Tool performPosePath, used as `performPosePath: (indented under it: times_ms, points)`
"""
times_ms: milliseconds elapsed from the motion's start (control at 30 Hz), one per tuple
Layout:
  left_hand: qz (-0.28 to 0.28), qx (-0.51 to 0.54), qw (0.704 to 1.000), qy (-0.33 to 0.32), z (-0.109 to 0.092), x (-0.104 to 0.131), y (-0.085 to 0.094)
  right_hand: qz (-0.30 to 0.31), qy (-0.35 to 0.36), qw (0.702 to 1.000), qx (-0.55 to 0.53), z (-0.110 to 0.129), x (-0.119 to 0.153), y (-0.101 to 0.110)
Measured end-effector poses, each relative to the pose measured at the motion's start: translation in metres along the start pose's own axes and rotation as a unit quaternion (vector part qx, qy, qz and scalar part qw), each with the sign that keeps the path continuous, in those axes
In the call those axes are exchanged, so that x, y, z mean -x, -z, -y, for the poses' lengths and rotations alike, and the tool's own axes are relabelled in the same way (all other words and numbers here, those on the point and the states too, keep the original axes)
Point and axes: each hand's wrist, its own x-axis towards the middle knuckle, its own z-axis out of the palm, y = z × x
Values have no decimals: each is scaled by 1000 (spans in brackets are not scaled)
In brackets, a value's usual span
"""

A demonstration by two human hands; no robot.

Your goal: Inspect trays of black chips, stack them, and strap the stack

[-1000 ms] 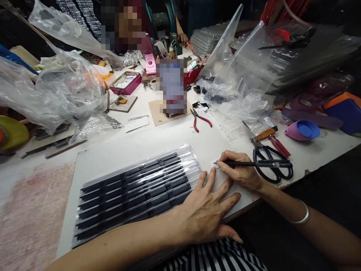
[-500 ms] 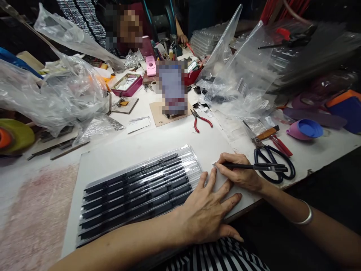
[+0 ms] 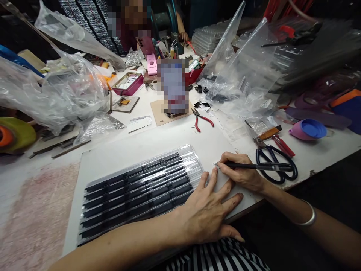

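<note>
My right hand (image 3: 242,171) grips a black pen (image 3: 258,166), its tip close to the white board (image 3: 98,160) just past my left fingertips. Spread flat with fingers apart, my left hand (image 3: 210,205) rests on the board's right part and holds nothing. Beside it lies a clear plastic tray (image 3: 194,160) with several long black strips (image 3: 135,194) in rows; my left forearm crosses over its near edge. Right of the pen, partly behind it, are large scissors (image 3: 263,145) with dark handles.
Red-handled pliers (image 3: 202,119) lie ahead, by a phone-like item (image 3: 175,88) that is blurred out. Plastic bags (image 3: 56,90) pile up at the left. A purple and blue cup (image 3: 308,130) and a cutter (image 3: 269,132) are at the right. A co-worker's hand (image 3: 184,37) shows across the table.
The view has shifted very slightly. My right hand and the pen have hardly moved, and my left hand stays in place. Across the table, the other person's head has moved up a little.
</note>
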Motion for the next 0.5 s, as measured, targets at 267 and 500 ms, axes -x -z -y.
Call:
performPosePath:
  times_ms: [267, 500]
  points:
    - [-6, -11, 1000, -3, 1, 1, -1, -13, 19, 1000, 15, -1, 0, -1]
    - [-3, -13, 1000, -2, 1, 0, -1, -23, 0, 1000, 2, -2, 1, 0]
